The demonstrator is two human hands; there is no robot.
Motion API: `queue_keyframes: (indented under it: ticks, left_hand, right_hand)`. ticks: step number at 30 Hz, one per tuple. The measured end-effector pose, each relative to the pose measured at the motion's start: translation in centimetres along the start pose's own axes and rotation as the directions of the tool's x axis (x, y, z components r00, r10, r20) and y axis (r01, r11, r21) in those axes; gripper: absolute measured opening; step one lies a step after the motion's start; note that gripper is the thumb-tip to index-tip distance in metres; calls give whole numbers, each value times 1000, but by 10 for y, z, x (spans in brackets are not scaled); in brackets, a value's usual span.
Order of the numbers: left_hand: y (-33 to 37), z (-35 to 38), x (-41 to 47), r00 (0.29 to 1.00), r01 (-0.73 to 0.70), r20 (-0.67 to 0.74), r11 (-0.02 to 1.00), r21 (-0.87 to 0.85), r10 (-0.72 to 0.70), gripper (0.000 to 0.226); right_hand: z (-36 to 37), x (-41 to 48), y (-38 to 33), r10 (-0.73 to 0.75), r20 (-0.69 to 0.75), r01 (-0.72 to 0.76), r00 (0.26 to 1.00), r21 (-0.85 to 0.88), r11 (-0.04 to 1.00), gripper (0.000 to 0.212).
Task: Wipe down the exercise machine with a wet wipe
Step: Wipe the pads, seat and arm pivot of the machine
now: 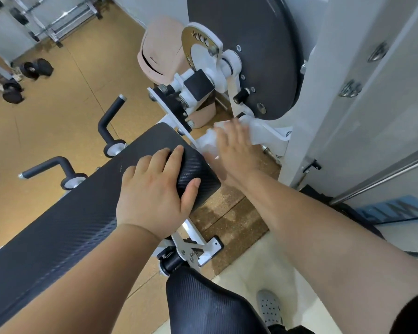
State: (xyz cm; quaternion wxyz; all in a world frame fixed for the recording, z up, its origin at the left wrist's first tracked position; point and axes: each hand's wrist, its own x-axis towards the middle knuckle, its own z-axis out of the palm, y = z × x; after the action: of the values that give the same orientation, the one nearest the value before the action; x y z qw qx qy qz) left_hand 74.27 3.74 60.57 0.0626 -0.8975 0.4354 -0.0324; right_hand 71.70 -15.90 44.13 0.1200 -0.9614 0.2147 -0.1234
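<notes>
White wet wipe (208, 141) lies under the right hand (235, 153), whose straight fingers (230, 132) press it flat on the frame (273, 137) of the exercise machine (227, 66), below the dark disc (251, 44). The left hand (155, 191) rests open-fingered on the black pad (82, 213). Wiping seems midway; which parts remain, I cannot tell.

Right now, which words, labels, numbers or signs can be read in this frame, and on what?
On the gold plate: marks beside its holes, too blurred to read.
On the blue sheet at lower right: large pale letters, cut off and blurred, unreadable.
Nothing else carries legible text.
</notes>
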Motion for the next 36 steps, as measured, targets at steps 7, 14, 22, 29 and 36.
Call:
queue_keyframes:
  ticks: [7, 14, 22, 29, 36]
  left_hand:
    - [0, -1, -1, 1000, -1, 1, 1000, -4, 1, 70]
    - [0, 0, -1, 1000, -1, -6, 1000, -12, 1, 70]
    - [1, 0, 0, 1000, 2, 2, 1000, -16, -2, 71]
    - [0, 2, 0, 1000, 0, -2, 1000, -25, 0, 70]
    - [0, 1, 0, 1000, -1, -11, 1000, -31, 1, 70]
  right_hand:
    - [7, -9, 19, -180, 16, 177, 983, -291, 940, 67]
    - [13, -56, -22, -317, 150, 319, 937, 6, 948, 82]
    - [29, -32, 2, 285, 11, -279, 958, 247, 928, 88]
    - [27, -43, 39, 237, 43, -241, 971, 164, 957, 105]
    - [40, -19, -4, 12, -183, -4, 983, 45, 999, 84]
